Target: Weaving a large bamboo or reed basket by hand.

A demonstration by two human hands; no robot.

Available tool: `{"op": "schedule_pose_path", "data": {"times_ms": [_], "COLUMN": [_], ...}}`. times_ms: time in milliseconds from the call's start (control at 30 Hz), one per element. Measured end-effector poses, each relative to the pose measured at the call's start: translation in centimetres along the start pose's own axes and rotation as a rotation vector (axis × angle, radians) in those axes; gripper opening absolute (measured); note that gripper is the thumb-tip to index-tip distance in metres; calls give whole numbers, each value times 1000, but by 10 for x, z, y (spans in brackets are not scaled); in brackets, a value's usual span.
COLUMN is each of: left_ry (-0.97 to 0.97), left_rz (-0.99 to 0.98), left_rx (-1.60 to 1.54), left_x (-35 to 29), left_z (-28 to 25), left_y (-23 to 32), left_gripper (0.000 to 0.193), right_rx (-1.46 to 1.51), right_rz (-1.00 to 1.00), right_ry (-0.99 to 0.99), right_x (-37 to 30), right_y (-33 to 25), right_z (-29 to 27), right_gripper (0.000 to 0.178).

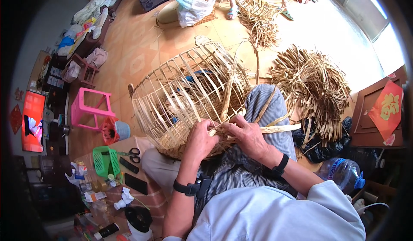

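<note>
A large, partly woven basket (160, 95) with an open wire-like frame lies tilted against my legs. Pale dried plant strips run across its ribs. At its near edge, my left hand (201, 140) pinches a pale strip against the weave. Close beside it, my right hand (248, 137) has its fingers closed on the same spot, on a flat dried strip (282, 129) whose loose end sticks out to the right over my knee. Another long strip (231, 86) stands up from the work in a loop. My fingertips partly hide the crossing of the strips.
A big heap of dried strips (314, 86) lies to the right, on black plastic. A pink stool (91, 107), green basket (106, 161), scissors (134, 156) and a dark phone (136, 184) are at left. A large clear bottle (340, 172) stands at right. Another person's foot (232, 12) shows at the far side.
</note>
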State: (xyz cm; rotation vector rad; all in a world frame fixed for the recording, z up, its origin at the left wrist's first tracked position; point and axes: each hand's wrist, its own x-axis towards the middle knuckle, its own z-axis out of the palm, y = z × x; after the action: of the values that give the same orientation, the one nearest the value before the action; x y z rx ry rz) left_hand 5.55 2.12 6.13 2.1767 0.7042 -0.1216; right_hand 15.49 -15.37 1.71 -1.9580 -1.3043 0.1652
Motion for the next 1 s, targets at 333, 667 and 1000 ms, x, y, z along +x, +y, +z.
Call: {"op": "schedule_pose_path", "data": {"times_ms": [333, 667, 1000], "left_ry": [-60, 396, 398], "left_rz": [-35, 233, 267], "left_rx": [-5, 96, 129], "left_x": [-4, -43, -35], "left_z": [-4, 18, 19], "left_y": [-3, -2, -14], "left_gripper": [42, 25, 15], "right_rx": [-50, -30, 130], "right_rz": [-100, 35, 54], "right_ry": [50, -65, -91], "right_x": [4, 22, 18], "right_y": [5, -9, -13], "right_z": [12, 5, -14], "right_gripper": [42, 25, 33]}}
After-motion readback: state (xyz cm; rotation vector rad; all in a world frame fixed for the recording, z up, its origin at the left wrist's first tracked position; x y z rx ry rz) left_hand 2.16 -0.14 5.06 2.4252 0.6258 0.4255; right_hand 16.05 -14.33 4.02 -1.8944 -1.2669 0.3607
